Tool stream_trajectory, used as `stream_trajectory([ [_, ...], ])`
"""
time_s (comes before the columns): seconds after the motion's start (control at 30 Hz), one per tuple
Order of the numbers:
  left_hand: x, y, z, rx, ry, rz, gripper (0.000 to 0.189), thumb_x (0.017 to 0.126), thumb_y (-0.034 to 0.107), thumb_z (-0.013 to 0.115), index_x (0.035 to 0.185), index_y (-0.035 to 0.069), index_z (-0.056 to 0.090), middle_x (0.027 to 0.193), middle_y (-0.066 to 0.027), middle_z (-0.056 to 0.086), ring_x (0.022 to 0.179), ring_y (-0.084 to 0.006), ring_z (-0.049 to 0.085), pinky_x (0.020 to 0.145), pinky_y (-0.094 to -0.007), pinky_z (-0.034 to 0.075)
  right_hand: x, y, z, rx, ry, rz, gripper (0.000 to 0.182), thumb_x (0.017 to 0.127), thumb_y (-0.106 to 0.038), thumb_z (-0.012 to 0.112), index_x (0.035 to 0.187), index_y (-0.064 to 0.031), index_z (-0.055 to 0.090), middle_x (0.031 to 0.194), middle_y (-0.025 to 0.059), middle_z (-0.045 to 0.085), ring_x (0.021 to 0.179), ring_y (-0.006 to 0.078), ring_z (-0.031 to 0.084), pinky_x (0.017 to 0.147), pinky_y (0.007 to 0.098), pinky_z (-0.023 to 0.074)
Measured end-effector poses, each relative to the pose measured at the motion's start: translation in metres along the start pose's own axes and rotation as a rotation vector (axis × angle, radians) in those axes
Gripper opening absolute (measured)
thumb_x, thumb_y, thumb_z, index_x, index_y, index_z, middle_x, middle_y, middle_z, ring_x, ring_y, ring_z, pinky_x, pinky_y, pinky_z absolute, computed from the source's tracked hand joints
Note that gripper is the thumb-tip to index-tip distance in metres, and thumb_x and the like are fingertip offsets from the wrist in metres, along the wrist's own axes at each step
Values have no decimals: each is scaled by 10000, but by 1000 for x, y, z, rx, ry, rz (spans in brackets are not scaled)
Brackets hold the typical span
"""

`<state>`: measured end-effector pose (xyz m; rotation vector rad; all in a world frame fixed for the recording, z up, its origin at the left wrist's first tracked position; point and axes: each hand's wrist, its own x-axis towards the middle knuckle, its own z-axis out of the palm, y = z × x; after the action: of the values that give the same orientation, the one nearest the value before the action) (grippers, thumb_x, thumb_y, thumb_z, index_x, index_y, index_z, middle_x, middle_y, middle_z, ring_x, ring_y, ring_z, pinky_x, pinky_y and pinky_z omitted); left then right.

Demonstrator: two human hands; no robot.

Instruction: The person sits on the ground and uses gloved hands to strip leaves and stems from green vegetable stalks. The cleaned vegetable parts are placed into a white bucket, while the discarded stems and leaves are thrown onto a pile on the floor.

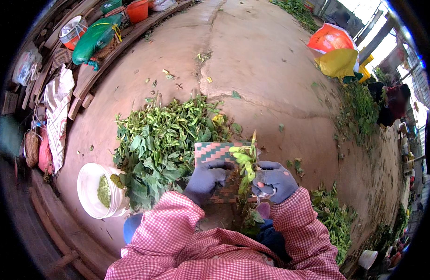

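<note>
My right hand (275, 181), in a worn grey glove with holes at the fingertips, grips an upright bean stalk (246, 162) with green pods. Just left of the stalk is my left hand (208, 177), gloved in grey, its fingers curled; whether anything is between them cannot be seen. Beneath both hands lies a woven mat (211, 150) in pink and dark green. A large heap of leafy bean plants (159, 140) with pods spreads on the floor to the left. The tilted white bucket (87, 189) beside it holds green beans.
More bean plants (332, 213) lie at right. Wooden planks (95, 71) run along the left, bearing a green sack (95, 38) and an orange bucket (137, 11). An orange and yellow sack (335, 52) stands at upper right, near a person (397, 101). A white container (367, 259) is at lower right.
</note>
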<state>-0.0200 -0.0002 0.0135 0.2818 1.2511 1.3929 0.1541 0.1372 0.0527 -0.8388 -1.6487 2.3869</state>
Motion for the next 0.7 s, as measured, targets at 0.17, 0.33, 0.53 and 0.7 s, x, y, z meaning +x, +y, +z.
stream_trajectory([
  [0.17, 6, -19, 7, 173, -102, 218, 299, 761, 7, 616, 1058, -18, 640, 872, -41, 647, 777, -111, 579, 698, -257, 487, -1, 6, -4, 290, -81, 86, 358, 748, -5, 619, 1089, 62, 535, 835, 96, 605, 682, 183, 580, 609, 316, 482],
  [0.33, 3, -19, 10, 166, -183, 263, 283, 790, 14, 619, 1069, -29, 630, 921, -53, 657, 829, -117, 593, 741, -262, 491, -3, 2, 12, 388, -11, 127, 325, 762, 0, 610, 1074, 60, 541, 813, 88, 594, 640, 176, 558, 589, 318, 476],
  [0.53, -10, 7, 9, 75, -153, -16, 292, 809, 54, 533, 1085, -3, 610, 842, -28, 636, 598, -72, 511, 530, -204, 405, -2, 7, 0, 34, 22, 0, 401, 747, 2, 615, 1118, 99, 501, 864, 126, 583, 679, 199, 591, 654, 350, 505],
  [0.7, -15, 13, 14, -166, -108, -52, 255, 794, 44, 533, 1025, -26, 614, 686, -16, 585, 464, -64, 424, 423, -188, 309, -6, -7, 18, 323, 41, 21, 389, 787, -43, 565, 1169, 25, 547, 729, 65, 559, 613, 151, 532, 560, 295, 440],
])
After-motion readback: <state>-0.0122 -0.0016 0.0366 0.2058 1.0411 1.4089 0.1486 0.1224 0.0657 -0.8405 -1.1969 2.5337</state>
